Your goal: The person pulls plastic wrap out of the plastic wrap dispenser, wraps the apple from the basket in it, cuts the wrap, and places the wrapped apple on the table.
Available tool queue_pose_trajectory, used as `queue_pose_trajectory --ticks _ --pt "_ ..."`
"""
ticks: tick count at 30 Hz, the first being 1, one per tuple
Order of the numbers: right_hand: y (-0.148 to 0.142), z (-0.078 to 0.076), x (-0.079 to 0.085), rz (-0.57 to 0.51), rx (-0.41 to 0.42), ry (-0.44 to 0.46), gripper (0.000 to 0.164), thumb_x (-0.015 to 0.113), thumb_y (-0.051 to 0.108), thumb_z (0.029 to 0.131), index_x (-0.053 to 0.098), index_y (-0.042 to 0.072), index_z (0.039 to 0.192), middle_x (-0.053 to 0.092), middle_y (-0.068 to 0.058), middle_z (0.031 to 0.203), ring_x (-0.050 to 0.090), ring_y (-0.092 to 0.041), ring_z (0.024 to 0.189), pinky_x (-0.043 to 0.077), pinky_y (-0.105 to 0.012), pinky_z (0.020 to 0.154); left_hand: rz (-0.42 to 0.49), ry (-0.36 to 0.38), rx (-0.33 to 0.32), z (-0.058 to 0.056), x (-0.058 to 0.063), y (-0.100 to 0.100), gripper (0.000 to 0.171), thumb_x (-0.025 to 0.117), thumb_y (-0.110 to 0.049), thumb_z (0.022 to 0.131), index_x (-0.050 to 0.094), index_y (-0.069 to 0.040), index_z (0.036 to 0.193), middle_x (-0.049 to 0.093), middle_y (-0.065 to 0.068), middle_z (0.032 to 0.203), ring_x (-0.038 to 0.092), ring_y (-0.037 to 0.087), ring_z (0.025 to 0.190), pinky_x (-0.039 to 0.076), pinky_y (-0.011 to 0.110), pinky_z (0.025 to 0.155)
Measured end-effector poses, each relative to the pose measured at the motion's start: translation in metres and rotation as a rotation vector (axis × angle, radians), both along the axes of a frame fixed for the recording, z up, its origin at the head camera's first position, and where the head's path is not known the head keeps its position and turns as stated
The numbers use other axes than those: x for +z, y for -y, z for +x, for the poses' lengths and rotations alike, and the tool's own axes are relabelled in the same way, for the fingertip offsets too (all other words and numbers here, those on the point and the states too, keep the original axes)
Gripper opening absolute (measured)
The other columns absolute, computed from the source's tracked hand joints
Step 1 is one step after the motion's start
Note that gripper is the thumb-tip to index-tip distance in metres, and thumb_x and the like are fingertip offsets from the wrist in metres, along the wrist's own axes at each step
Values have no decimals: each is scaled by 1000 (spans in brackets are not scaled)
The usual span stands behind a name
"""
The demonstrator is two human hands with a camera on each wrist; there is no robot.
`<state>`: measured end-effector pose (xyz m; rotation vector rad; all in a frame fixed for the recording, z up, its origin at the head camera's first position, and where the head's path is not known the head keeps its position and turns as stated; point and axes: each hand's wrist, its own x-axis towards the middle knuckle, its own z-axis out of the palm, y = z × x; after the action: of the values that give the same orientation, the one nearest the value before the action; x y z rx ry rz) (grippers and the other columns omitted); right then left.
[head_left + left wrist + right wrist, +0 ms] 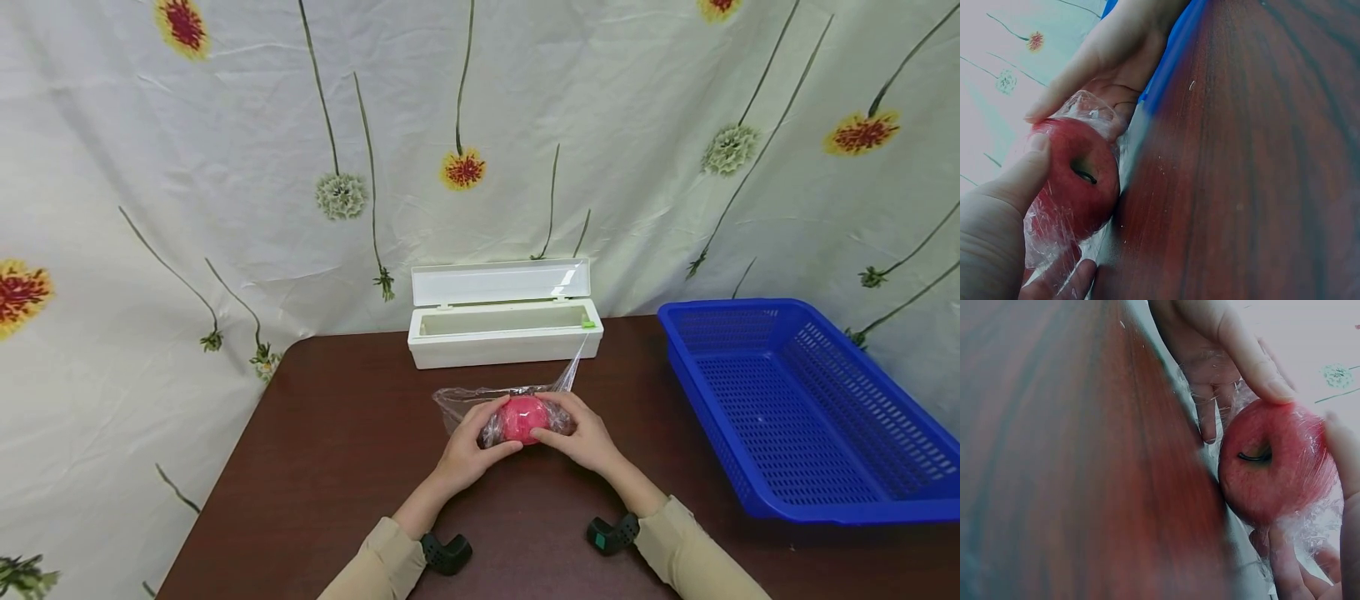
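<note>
A red apple sits low over the middle of the table, partly covered by clear plastic wrap. From the left, my left hand holds it, thumb in front and fingers under the film. My right hand grips the other side, its thumb on the skin. The left wrist view shows the apple with its dark stem turned sideways and bare around it. Crumpled film bunches between the fingers in the right wrist view. One film corner rises in a point toward the white box.
Behind the hands stands a long white wrap box, lid raised, with a small green slider at its right end. A blue perforated basket stands on the right. Flowered cloth hangs behind the dark wooden table.
</note>
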<state>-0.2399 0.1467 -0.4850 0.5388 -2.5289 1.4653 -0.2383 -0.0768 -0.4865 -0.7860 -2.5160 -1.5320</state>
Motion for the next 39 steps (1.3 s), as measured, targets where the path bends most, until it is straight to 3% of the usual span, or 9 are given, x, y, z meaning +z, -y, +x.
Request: queue_pose_trajectory --ticks 6,19,29,39 --pt "-2 0 -2 -5 35 28 71 84 36 67 54 21 130 56 -2 124 54 -23 110 47 -46 89 -12 -3 19 -1 -1 0 69 75 -33 79 46 -16 139 48 5 129 48 23 116 41 49 96" --pt "-1 1 -3 32 8 -13 68 83 38 68 58 21 129 58 -6 123 56 -25 108 49 -46 87 -46 10 50 -2 -1 1 67 74 -38 80 47 -19 138 51 4 128 50 23 114 43 48 93" --pt "-2 1 -2 29 -6 9 65 83 38 68 59 23 126 58 -4 123 55 -24 108 49 -45 87 -46 30 59 -1 0 2 63 72 -39 81 47 -28 137 52 3 128 51 23 114 43 49 93" --pt "0 3 1 -6 1 5 62 84 34 68 60 18 123 60 -3 118 57 -22 104 51 -42 84 -15 -11 62 0 0 2 61 74 -37 80 53 -15 133 55 2 130 53 22 115 45 47 93"
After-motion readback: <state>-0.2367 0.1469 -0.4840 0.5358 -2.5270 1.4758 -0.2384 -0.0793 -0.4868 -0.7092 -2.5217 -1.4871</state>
